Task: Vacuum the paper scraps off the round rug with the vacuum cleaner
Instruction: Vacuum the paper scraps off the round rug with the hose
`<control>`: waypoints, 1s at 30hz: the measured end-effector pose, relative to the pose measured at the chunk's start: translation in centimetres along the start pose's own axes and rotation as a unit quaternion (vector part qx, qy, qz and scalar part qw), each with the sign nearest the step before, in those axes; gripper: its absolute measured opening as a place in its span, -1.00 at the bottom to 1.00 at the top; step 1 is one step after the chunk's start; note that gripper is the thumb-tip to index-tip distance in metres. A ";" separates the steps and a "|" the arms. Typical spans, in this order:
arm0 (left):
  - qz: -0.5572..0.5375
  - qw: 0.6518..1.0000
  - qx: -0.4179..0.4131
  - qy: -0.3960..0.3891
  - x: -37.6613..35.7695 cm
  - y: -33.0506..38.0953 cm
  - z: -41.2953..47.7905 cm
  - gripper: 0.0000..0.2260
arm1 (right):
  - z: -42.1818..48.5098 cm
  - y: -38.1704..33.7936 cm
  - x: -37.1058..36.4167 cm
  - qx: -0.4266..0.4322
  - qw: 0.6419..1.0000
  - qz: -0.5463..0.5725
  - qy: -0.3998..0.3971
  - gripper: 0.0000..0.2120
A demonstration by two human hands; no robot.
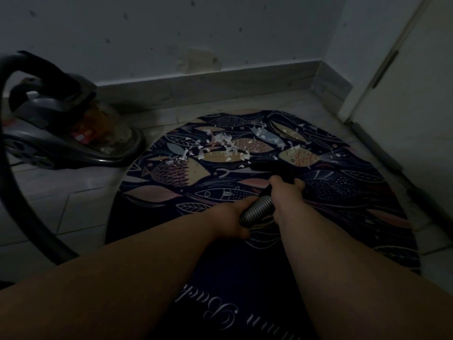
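Dozens of small white scraps (228,143) lie scattered over the far half of the rug (152,192), thickest left of centre and thinning out to the right. The rug is round and dark navy, drawn with fish and leaves in cream, pink and pale blue. White script runs along its near edge, upside down from this view.

A black nozzle (263,167) lies low over the rug with its tip at the near edge of the scraps; the dim light hides whether it touches the pile. The right hand (285,192) holds the nozzle's rear end, its grip clamped round it. Just behind, the left hand (230,219) has its grip wrapped round the ribbed silver hose (257,209). Both forearms reach in from the near edge.

The vacuum (61,133) sits on the tiled floor (61,204) just beside the rug's left rim, dark-bodied with a clear dust cup. A black tube (14,192) arcs from it down the left side. Beyond stand a pale wall (220,33) and skirting (220,79).
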State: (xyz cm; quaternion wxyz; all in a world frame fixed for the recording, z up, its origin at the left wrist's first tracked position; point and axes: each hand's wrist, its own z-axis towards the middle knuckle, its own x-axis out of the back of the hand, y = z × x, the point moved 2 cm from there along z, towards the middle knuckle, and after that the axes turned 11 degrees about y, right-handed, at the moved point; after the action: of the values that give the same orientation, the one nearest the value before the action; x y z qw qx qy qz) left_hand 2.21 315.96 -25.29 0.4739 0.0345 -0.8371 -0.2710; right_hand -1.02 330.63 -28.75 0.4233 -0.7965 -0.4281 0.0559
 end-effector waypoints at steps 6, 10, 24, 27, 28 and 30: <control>0.007 1.000 -0.002 -0.014 -0.5 1.3 1.0 -0.21 | 1.2 -0.2 1.3 0.023 1.000 0.006 0.005 -0.35; 0.007 1.000 0.004 -0.013 -0.6 1.5 1.2 -0.21 | 1.2 -0.3 1.4 0.022 1.000 0.006 -0.009 -0.34; 0.007 1.000 0.023 0.002 -0.4 1.0 0.1 -0.19 | -0.2 -0.5 0.8 0.016 0.998 -0.015 -0.060 -0.34; 0.017 1.000 0.025 0.000 -0.1 0.9 -0.3 -0.19 | -0.6 -0.5 0.6 0.009 0.997 -0.024 -0.071 -0.33; 0.019 0.999 0.027 -0.001 0.0 0.9 -0.4 -0.19 | -0.7 -0.5 0.6 0.006 0.997 -0.022 -0.080 -0.32; 0.021 0.999 0.030 -0.001 0.0 0.8 -0.6 -0.19 | -0.8 -0.4 0.6 -0.002 0.995 -0.015 -0.100 -0.32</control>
State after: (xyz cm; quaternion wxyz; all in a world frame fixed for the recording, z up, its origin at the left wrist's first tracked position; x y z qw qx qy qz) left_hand 2.81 316.43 -24.62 0.4771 0.0306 -0.8461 -0.2358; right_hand -0.52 330.72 -27.76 0.3778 -0.7811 -0.4803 0.1282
